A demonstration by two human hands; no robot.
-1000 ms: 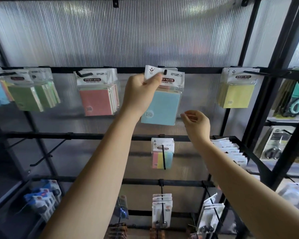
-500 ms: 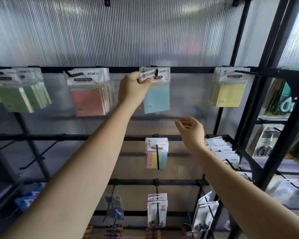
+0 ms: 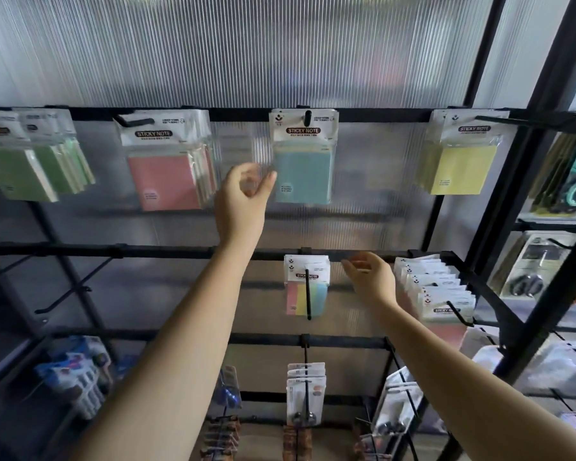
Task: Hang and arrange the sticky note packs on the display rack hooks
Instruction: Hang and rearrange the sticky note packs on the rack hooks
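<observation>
We find the blue sticky note pack [image 3: 302,161] hanging on its hook [image 3: 307,117] at 12 o'clock, our left hand [image 3: 243,197] just beside it at 9 o'clock with fingers loosely curled on nothing, our right hand [image 3: 371,281] lower, relaxed and empty.

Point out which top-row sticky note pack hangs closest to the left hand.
The blue sticky note pack, just right of the left hand; the pink, green and yellow packs hang farther off.
</observation>
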